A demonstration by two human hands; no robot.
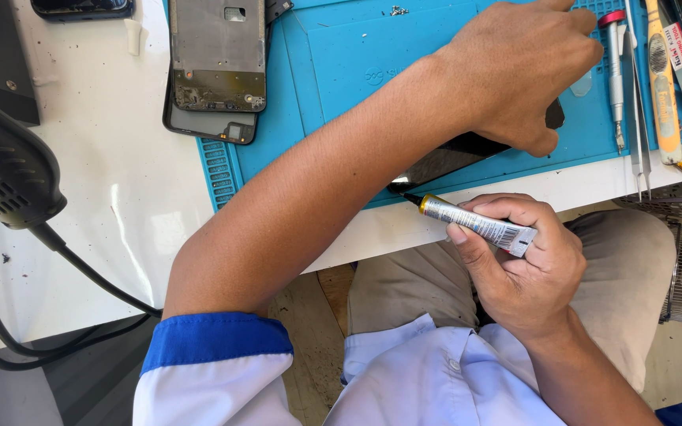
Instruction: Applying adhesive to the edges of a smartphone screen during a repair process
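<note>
Squeezing a glue tube (479, 224) in the clenched right hand (526, 264), nozzle at the phone's (451, 154) edge; left hand (518, 67) presses the phone onto the blue mat (341, 71), fingers spread.

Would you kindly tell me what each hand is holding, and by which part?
The right hand grips a glue tube around its rear body. The left hand presses down on a dark phone panel near its upper end.
</note>
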